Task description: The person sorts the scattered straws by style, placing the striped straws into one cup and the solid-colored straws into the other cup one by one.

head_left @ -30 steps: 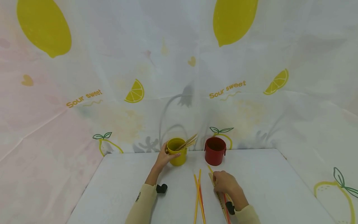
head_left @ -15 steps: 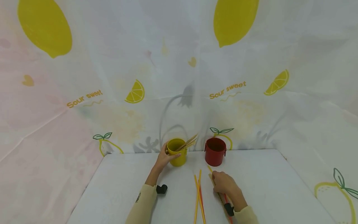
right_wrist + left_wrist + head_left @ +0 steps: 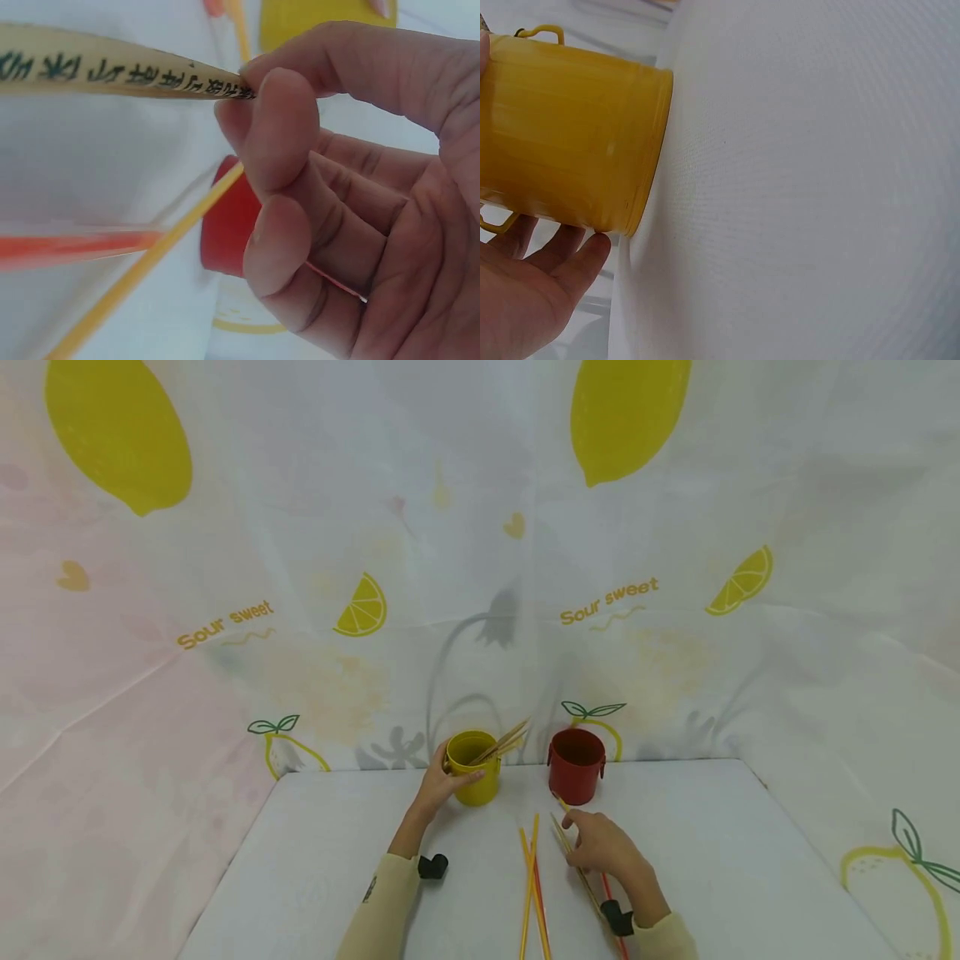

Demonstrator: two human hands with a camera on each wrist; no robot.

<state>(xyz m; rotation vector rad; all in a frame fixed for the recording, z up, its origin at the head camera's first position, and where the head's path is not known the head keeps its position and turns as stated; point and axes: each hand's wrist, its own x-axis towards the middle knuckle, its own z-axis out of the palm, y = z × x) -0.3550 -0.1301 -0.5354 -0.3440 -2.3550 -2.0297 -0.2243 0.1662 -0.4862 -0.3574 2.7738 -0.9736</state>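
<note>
My left hand (image 3: 442,782) grips a small yellow bucket (image 3: 478,789), thumb across its front and fingers round the left side. In the left wrist view the bucket (image 3: 574,135) stands on the white surface. Several thin wooden sticks (image 3: 504,743) lean out of its right side. My right hand (image 3: 606,843) pinches a bamboo stick (image 3: 112,64) printed with dark characters, between thumb and forefinger. Beside that hand lie a yellow stick (image 3: 150,262) and an orange-red stick (image 3: 75,249). A red bucket (image 3: 576,768) stands just beyond the right hand.
Several yellow and red sticks (image 3: 531,893) lie crossed on the white table (image 3: 315,877) between the arms. A lemon-print cloth (image 3: 420,685) rises close behind the buckets.
My right hand has raised the bamboo stick off the table, and its far tip has shifted slightly forward and left. My left hand and the yellow bucket have stayed in place.
</note>
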